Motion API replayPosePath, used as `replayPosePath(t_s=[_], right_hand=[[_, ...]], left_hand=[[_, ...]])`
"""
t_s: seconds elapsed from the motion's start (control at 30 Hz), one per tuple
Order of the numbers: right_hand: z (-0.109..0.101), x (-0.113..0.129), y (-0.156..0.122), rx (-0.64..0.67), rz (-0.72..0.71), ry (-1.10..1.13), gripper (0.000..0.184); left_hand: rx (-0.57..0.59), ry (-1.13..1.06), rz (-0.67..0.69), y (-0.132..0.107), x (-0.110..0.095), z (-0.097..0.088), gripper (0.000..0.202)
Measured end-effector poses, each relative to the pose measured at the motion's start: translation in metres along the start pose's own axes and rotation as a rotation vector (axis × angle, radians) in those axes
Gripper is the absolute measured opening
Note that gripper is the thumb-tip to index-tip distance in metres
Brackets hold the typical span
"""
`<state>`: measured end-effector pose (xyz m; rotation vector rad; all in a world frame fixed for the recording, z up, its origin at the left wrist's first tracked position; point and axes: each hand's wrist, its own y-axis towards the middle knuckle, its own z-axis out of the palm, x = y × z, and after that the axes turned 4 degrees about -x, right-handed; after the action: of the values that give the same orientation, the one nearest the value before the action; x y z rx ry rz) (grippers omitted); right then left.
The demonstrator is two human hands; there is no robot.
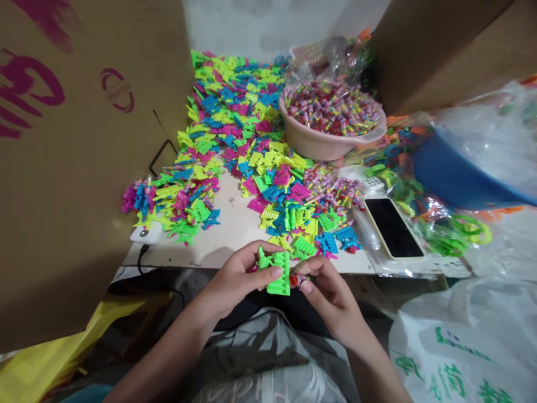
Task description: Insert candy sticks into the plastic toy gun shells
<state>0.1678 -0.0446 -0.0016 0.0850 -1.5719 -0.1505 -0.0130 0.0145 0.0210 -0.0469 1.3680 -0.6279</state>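
Note:
My left hand (pixel 235 280) is closed around a small green plastic toy piece (pixel 277 271), held just in front of the table's near edge. My right hand (pixel 329 291) pinches a small red-tipped candy tube (pixel 294 280) against the right side of that green piece. Just beyond my hands, a big heap of green, blue, pink and yellow plastic pieces (pixel 239 134) covers the white table (pixel 235 229).
A pink basin (pixel 323 143) full of small candy tubes sits at the back right, with more tubes spilled in front. A phone (pixel 393 228) lies to the right. A blue tub (pixel 457 173), plastic bags and cardboard boxes (pixel 75 168) flank the table.

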Motion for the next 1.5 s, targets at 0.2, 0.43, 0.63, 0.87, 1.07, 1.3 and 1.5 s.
replayPosePath(t_s=[0.2, 0.43, 0.63, 0.87, 1.07, 1.3, 1.5], right_hand=[[0.002, -0.001, -0.001, -0.060, -0.070, -0.044, 0.013], [0.003, -0.003, -0.004, -0.007, -0.081, -0.005, 0.003], [0.003, -0.004, -0.006, -0.010, -0.072, -0.022, 0.011], [0.003, -0.006, -0.006, 0.040, -0.056, 0.049, 0.017], [0.004, -0.007, -0.009, 0.042, -0.085, 0.111, 0.011], [0.007, -0.006, -0.008, 0.009, -0.126, 0.049, 0.009], [0.007, -0.006, -0.012, 0.013, -0.169, -0.009, 0.010]], left_hand=[[0.043, -0.068, -0.016, -0.004, 0.000, 0.001, 0.036], [0.129, -0.061, 0.008, -0.004, 0.002, 0.003, 0.036], [0.198, 0.152, 0.035, -0.006, -0.005, -0.004, 0.038], [0.238, 0.067, 0.014, -0.010, -0.001, -0.003, 0.038], [0.210, 0.043, 0.044, -0.007, 0.004, -0.002, 0.035], [0.174, 0.146, 0.092, -0.009, 0.000, -0.004, 0.031], [0.138, 0.135, 0.113, -0.013, 0.008, 0.000, 0.037]])
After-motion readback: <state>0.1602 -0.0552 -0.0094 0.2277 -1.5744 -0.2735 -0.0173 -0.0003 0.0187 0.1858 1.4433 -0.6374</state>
